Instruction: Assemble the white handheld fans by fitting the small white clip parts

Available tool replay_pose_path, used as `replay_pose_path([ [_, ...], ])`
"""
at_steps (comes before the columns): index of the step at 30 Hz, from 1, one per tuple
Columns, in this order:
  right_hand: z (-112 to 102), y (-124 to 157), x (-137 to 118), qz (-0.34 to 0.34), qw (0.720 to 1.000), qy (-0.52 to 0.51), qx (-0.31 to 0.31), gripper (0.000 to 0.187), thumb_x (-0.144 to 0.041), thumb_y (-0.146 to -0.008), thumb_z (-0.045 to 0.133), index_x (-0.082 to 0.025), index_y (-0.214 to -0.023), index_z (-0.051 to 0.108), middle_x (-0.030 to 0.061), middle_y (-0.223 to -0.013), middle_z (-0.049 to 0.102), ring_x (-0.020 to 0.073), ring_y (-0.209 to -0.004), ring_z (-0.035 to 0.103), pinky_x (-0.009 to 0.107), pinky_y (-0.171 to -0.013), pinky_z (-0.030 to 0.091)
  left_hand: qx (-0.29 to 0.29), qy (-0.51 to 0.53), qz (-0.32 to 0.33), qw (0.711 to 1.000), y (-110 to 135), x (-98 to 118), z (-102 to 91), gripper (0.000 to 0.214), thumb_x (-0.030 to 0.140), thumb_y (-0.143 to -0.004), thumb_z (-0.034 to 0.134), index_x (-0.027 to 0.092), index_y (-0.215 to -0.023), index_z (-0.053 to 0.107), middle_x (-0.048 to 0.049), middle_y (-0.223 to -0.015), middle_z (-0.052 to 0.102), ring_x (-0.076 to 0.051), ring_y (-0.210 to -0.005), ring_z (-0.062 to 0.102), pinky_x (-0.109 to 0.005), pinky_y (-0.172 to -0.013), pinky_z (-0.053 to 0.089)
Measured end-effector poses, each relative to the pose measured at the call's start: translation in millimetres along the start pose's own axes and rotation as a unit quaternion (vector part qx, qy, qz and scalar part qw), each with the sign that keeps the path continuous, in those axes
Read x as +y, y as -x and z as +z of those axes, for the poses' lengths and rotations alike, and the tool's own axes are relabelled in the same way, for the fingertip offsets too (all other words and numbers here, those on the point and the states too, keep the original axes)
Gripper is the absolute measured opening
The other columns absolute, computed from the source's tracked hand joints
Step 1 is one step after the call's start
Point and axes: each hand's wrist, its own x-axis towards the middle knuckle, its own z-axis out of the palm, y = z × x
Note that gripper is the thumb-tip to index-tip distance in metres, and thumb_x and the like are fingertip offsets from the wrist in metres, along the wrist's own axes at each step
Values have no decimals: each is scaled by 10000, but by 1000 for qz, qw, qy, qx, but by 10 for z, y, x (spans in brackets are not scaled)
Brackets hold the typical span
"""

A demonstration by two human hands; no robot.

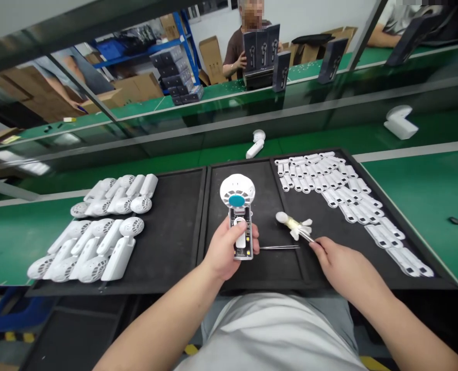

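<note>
Head view. Left hand (224,252) low at centre, over the middle black tray (267,196). Its fingers (254,239) are closed around the opened body of a white handheld fan (239,216), gripping it upright in the frame with the round grille head and teal hub (236,200) at the top. A circuit board (241,243) shows in the open back, and a white slider piece (241,232) sits under the thumb.

Right hand (348,270) lower right of centre. Its fingers (317,248) are closed, pinching a slim metal tool (306,236), the tip at a small white part wrapped in yellow tape (292,224). That part lies on the mat, its flaps splayed. Metal tweezers (278,247) lie flat just left of the right hand, below the taped part.

Left tray (174,247): finished white fans (115,198) in two loose groups. Right tray (314,211): many small white rectangular pieces (329,180) in diagonal rows. All trays sit on a green surface (418,206).

Behind the trays, a loose white fan body (255,144) lies on a green strip. Another white piece (401,122) sits upper right.

Top centre, a co-worker (234,56) holds dark printed boxes (256,49). Blue shelving (182,31) and a stack of dark boxes (176,77) stand upper left of them.
</note>
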Motion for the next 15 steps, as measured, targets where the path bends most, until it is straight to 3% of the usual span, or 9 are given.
replay_pose_path([
  [3, -10, 88, -37, -46, 995, -69, 63, 328, -382, -999, 322, -231, -867, 582, 30, -610, 667, 249, -524, 649, 307, -481, 375, 14, -12, -7, 1000, 12, -40, 65, 397, 487, -797, 703, 167, -891, 490, -30, -767, 618, -145, -565, 600, -286, -480, 551],
  [7, -131, 215, -245, -166, 960, -168, 152, 293, -351, -1019, 336, -231, -848, 542, -10, -570, 608, 179, -450, 584, 275, -455, 362, 12, -48, -1, 999, 27, -63, 107, 408, 369, -747, 758, 193, -970, 466, -7, -788, 612, -153, -587, 601, -311, -474, 566],
  [10, -204, 224, -457, -231, 943, -190, 144, 278, -303, -1032, 327, -231, -830, 506, -29, -574, 584, 150, -437, 553, 260, -450, 350, 0, -103, 14, 995, 50, -79, 163, 483, 240, -663, 799, 184, -1010, 467, 4, -772, 603, -144, -577, 591, -283, -474, 553],
  [15, -215, 205, -571, -236, 945, -188, 127, 270, -272, -1029, 334, -235, -799, 470, -38, -571, 578, 146, -421, 532, 265, -437, 333, 2, -103, 8, 995, 89, -86, 231, 449, 173, -684, 735, 180, -1030, 449, -2, -801, 606, -153, -615, 598, -260, -456, 529],
])
